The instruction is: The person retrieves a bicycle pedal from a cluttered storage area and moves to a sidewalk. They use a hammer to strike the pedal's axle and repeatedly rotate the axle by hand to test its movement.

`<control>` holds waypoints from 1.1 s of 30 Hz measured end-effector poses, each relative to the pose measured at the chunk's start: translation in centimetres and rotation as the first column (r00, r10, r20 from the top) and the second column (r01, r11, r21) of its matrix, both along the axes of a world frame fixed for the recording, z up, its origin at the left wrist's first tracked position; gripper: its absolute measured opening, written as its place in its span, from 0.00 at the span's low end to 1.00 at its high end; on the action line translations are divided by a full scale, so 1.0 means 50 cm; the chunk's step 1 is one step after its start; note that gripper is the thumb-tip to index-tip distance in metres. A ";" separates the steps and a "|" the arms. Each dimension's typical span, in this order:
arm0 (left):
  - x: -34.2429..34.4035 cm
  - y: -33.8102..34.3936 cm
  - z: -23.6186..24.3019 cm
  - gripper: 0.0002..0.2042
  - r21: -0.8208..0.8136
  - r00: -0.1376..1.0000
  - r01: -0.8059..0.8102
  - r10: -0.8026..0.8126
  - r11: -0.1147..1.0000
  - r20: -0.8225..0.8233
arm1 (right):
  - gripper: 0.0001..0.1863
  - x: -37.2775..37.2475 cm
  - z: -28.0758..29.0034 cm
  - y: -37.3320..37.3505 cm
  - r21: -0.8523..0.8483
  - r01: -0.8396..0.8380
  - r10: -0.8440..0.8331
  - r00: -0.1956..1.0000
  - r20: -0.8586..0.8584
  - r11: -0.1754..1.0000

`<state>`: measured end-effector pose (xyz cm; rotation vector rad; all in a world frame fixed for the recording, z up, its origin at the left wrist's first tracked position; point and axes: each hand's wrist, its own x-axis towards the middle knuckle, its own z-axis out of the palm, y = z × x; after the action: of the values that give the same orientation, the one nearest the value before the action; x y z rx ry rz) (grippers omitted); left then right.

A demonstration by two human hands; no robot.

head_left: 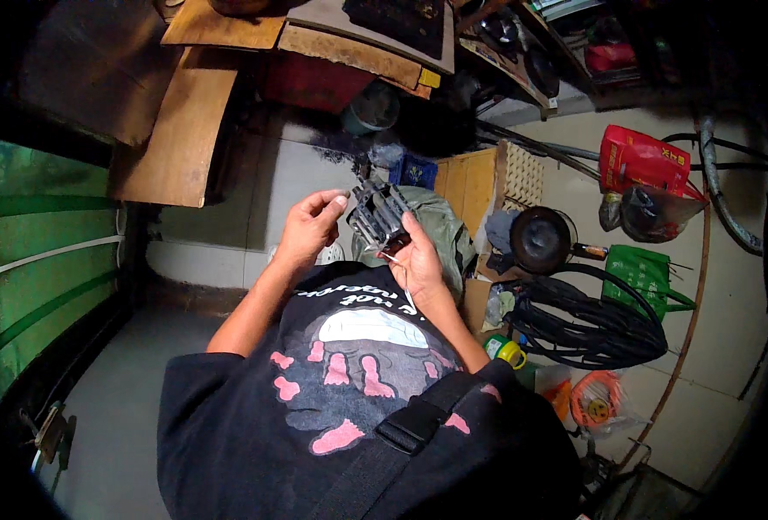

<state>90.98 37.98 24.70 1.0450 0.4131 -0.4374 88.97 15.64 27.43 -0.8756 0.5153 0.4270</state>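
Note:
In front of my chest, my right hand point(420, 260) grips a dark grey block-shaped part point(379, 214) with ribs and slots, tilted, its thumb on the right side. A thin pale rod or cord point(401, 269) runs down from beside the right fingers; I cannot tell whether it joins the part. Just left of the part, my left hand point(313, 224) is closed in a pinch, thumb against the fingers. Whatever it may hold is too small to make out. The part's underside is hidden by the right hand.
A grey-green sack point(453, 230) lies beyond the part. To the right are a dark pan point(541, 240), a coil of black hose point(574, 321), a green bag point(639, 277) and a red bag point(644, 160). Wooden boards point(180, 130) stand at the far left, near a green panel point(46, 251).

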 end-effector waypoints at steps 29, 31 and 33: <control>0.073 0.097 -0.017 0.17 0.328 0.931 0.254 -0.322 0.910 0.172 | 0.26 0.002 0.038 0.038 -0.466 -0.035 0.257 0.869 0.422 0.884; 0.074 0.097 -0.019 0.16 0.351 0.928 0.259 -0.333 0.900 0.169 | 0.26 0.003 0.042 0.039 -0.500 -0.032 0.281 0.857 0.432 0.866; 0.068 0.096 -0.008 0.16 0.289 0.936 0.248 -0.306 0.925 0.176 | 0.26 0.003 0.049 0.034 -0.482 -0.082 0.285 0.886 0.365 0.872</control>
<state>94.39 42.76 24.29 1.4047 0.1242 -0.5238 89.10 17.35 29.86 -1.4450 0.1147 0.2777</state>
